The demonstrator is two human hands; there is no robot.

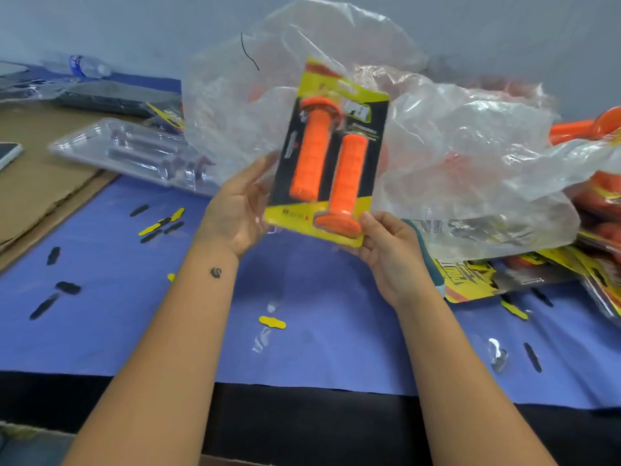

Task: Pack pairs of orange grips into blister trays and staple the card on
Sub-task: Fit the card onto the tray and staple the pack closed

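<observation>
The packed blister card (327, 149) is held up above the blue table cover (302, 331), tilted slightly, with two orange grips (312, 153) side by side under clear plastic, one flange up and the other flange down against the yellow-and-black backing. The right hand (389, 253) pinches the card's lower right corner, thumb on the front just beside the lower flange. The left hand (238, 210) lies open along the card's left edge, palm toward it and fingers straight, steadying it. Behind the card billows a large clear plastic bag (453, 156). To the left a stack of empty blister trays (134, 153) rests partly on brown cardboard (43, 186). Finished packs (504, 274) are piled at the right under the bag, and small yellow and black punched-out scraps (272, 322) are scattered over the cover.
</observation>
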